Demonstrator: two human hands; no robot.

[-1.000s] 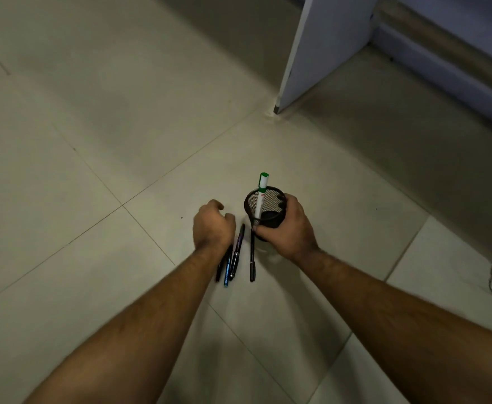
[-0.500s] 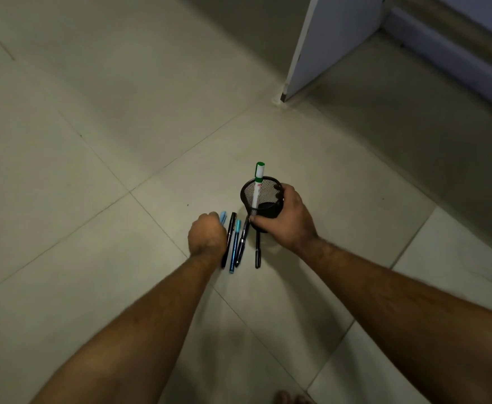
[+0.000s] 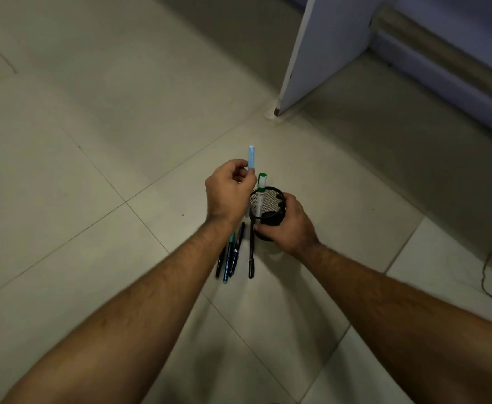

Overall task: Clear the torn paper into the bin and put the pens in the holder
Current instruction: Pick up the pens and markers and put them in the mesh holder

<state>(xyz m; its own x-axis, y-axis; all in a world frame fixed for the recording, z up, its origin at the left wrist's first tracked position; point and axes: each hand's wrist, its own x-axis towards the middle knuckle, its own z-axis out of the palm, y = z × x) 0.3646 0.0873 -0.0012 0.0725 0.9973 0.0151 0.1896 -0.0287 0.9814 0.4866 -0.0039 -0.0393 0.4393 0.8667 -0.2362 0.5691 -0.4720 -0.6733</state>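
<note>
Since half a second ago the left hand (image 3: 229, 190) has lifted off the floor pinching a light blue pen (image 3: 251, 157) upright beside the mesh holder (image 3: 266, 206), which the right hand (image 3: 290, 225) grips steady at frame centre, four pens (image 3: 234, 252) lying below

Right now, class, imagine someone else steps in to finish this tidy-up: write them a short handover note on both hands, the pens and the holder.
Left hand: pinching a light blue pen upright, just left of the holder's rim.
Right hand: gripping the black mesh holder, tilted towards the camera.
Done: a green-capped marker already stands in the holder.
Left: drop the blue pen in, then collect the four pens lying side by side on the tiled floor below the left wrist: a thin black pen, a teal pen, a dark clip pen and a black pen nearest the holder.
No torn paper or bin is in view, so check that part.
</note>
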